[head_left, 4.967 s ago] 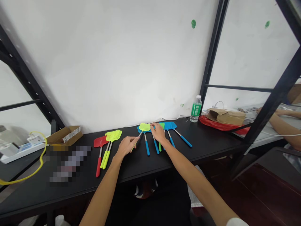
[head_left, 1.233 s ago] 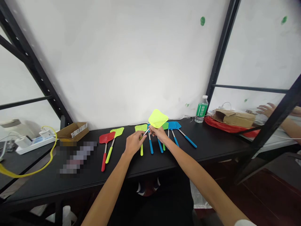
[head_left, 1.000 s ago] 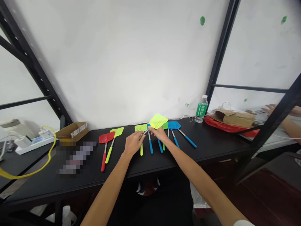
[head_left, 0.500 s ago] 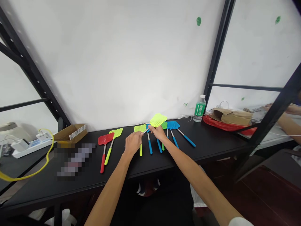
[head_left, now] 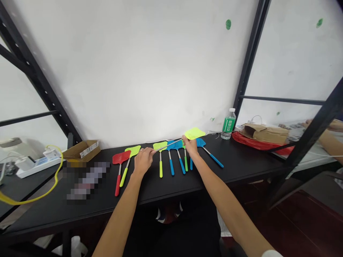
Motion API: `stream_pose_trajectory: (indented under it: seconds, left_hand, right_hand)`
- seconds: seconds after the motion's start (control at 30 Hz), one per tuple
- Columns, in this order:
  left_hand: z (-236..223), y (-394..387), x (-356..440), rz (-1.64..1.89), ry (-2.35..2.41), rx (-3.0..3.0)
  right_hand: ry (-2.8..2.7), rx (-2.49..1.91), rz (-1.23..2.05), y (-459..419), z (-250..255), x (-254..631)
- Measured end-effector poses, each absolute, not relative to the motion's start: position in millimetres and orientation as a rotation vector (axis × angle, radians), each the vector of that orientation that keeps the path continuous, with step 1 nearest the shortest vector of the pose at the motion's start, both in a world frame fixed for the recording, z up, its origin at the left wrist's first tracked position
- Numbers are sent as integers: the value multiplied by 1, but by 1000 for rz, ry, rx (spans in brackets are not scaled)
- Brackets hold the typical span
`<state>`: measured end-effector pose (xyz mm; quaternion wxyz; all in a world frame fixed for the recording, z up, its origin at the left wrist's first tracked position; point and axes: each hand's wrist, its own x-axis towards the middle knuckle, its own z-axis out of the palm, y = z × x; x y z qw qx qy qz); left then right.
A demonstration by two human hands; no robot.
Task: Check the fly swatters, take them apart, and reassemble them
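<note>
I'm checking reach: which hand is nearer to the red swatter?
Left. The left hand is to the right of the red swatter, apart from it. The right hand is farther right, beside the head of the held yellow swatter.

Soft bright glow on the wall [head_left: 150, 78], dim floor [head_left: 302, 217] below

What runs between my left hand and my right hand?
In the head view, the silver shaft of the held yellow-green swatter runs between your left hand and right hand.
</note>
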<state>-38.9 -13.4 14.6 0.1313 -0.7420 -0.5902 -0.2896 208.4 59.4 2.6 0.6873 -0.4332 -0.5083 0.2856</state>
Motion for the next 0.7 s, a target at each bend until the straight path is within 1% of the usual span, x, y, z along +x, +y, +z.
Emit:
stream_pose_trajectory:
  seconds: [0.13, 0.3, 0.53, 0.7]
  left_hand:
    - [13, -12, -45, -881, -1700, -2178]
    - [11, -13, -40, -959, -1662, -2222]
    - [9, -14, -34, -1062, -1597, -2298]
    - [9, -16, -30, -1080, -1557, -2325]
  right_hand:
    - [-1094, -952, 695, 57, 4, 212]
    - [-1045, -771, 894, 50, 9, 203]
    - [-1282, -771, 1145, 40, 9, 184]
    - [-1413, -799, 1166, 38, 4, 181]
